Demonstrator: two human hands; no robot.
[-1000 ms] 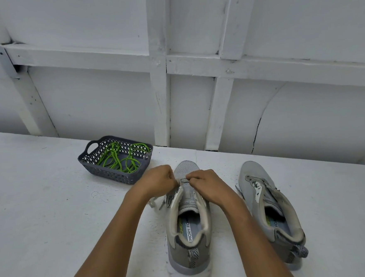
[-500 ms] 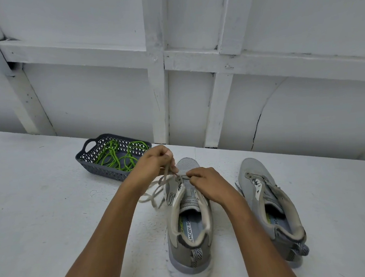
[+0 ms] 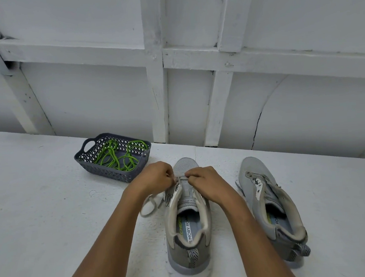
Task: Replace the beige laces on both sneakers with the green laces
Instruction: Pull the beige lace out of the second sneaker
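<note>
Both grips are on the near sneaker [image 3: 188,237], which has its toe pointing away from me and its heel closest. Left grip [image 3: 156,179]: fingers curled, pinching the beige lace [image 3: 152,197] at the front eyelets on the shoe's left side. Slack lace loops out onto the worktop [image 3: 42,213] just left of the shoe. Right grip [image 3: 206,184]: fingers curled, pinching the same lace at the front eyelet row, with the palm over the shoe's right edge. The tongue is exposed behind the grips. The second sneaker [image 3: 275,209] sits to the right, apart and tilted; I can't tell its lacing. The green laces [image 3: 118,155] are piled in the dark grey basket [image 3: 113,175] at back left, near the left grip but not touching it.
</note>
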